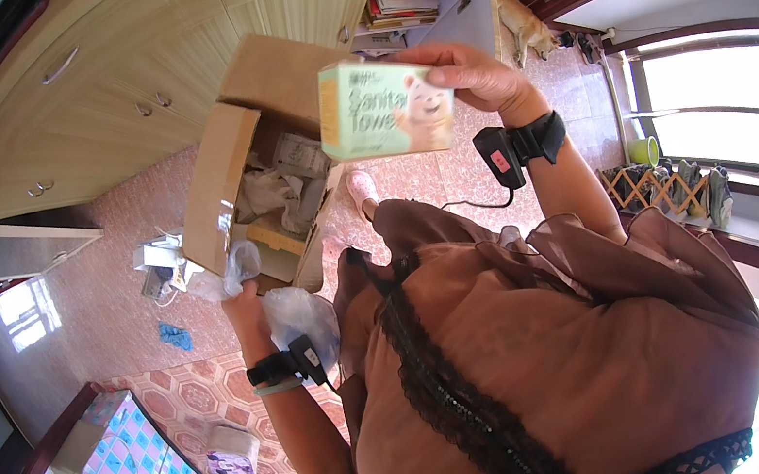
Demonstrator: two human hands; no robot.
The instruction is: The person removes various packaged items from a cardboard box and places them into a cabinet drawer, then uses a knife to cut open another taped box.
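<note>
My right hand point(473, 76) grips a pale green printed box point(383, 111) by its right end, above the floor. Beyond and to the left of that box, a large open cardboard box point(281, 68) has its flaps spread, with crumpled white plastic point(269, 191), a clear-wrapped packet point(301, 154) and a yellow item point(275, 239) inside. My left hand point(244, 298) is closed on a clear plastic bag point(300, 322) at the cardboard box's near left corner. The fingers are partly hidden by the plastic.
Left of the cardboard box lie a small white box point(160, 255) and cables on the tiled floor. A blue crumpled piece point(175, 337) lies nearer. Pale wooden cabinets point(126, 69) line the far side. A dog point(524, 24) lies at the upper right. A small stool point(232, 454) stands at lower left.
</note>
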